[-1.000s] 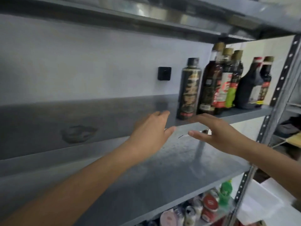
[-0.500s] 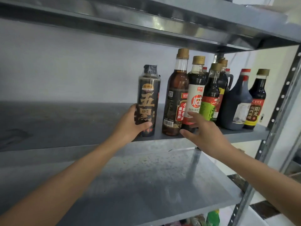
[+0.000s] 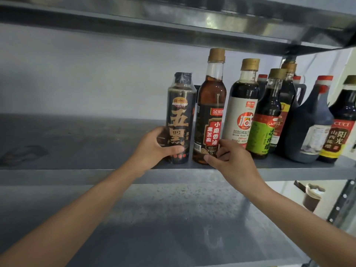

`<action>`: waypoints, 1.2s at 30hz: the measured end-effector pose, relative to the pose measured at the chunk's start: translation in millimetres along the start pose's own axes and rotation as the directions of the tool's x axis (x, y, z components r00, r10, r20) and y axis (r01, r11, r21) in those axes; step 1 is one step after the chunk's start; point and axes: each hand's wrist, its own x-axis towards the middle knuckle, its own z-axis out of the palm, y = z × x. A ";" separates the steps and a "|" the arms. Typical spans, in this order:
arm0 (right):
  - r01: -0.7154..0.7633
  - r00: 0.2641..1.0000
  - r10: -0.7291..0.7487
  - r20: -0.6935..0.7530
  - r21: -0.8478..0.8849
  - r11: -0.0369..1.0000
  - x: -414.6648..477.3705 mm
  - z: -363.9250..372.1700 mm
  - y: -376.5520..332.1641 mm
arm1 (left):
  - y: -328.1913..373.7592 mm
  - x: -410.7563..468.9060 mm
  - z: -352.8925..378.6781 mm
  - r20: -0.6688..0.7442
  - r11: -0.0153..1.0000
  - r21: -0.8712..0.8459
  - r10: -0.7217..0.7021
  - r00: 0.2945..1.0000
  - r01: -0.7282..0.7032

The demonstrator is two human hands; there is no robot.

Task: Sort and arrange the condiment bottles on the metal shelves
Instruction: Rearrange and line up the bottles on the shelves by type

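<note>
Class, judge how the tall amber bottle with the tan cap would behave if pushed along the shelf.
Tall and narrow, the amber bottle probably tips if pushed high. It looks like glass, mostly full: likely heavy and breakable.

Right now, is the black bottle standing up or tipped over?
Standing up. The black bottle sits on its bottom on the shelf, cap on top, with the left hand gripping it low.

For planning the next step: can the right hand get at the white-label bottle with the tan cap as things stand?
Probably yes. The right hand grips the base of the sesame oil bottle, and the white-label bottle stands just beside it near the front of the shelf, with no other bottle before it.
</note>
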 end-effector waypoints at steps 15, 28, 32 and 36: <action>-0.079 0.996 0.074 0.042 0.140 0.987 9.4 16.3 -6.3 | -3.5 1.1 -5.3 0.160 0.996 -0.070 -0.045 0.986 0.056; -0.154 0.983 0.130 0.133 0.190 0.970 15.3 21.0 -16.8 | -8.3 -5.7 -23.4 0.144 0.983 -0.175 -0.040 0.989 0.065; -0.183 0.978 0.148 0.145 0.275 0.944 8.9 31.0 -33.6 | -13.9 -14.5 -44.4 0.132 0.967 -0.246 -0.030 0.991 0.062; -0.167 0.984 0.134 0.118 0.341 0.925 -5.1 56.5 -69.8 | -23.0 -27.4 -89.6 0.128 0.965 -0.261 -0.004 0.992 0.037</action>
